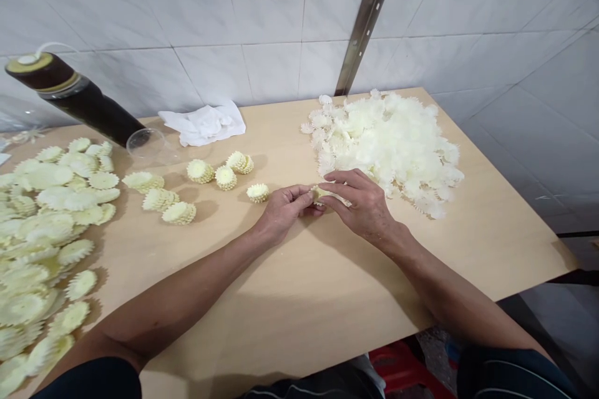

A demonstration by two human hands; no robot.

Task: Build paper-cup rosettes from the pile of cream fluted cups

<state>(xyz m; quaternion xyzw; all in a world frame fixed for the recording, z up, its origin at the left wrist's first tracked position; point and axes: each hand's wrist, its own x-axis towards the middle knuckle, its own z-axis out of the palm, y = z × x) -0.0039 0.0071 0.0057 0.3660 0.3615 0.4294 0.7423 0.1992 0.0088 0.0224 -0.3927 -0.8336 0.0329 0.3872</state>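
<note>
My left hand [284, 207] and my right hand [359, 201] meet near the middle of the wooden table [299, 287], both pinched on one small pale-yellow plastic flower piece [320, 193]. Just beyond my right hand lies a big heap of white toothed petal pieces [388, 143]. A finished small flower [258, 192] sits just left of my left hand, with more finished flowers [225, 177] behind it.
Several flat pale-yellow petal discs [47, 230] cover the table's left side. A dark bottle [75, 96] leans at the back left beside a clear plastic cup [145, 142]. A white cloth [204, 122] lies by the tiled wall. The table's edge drops off at the right.
</note>
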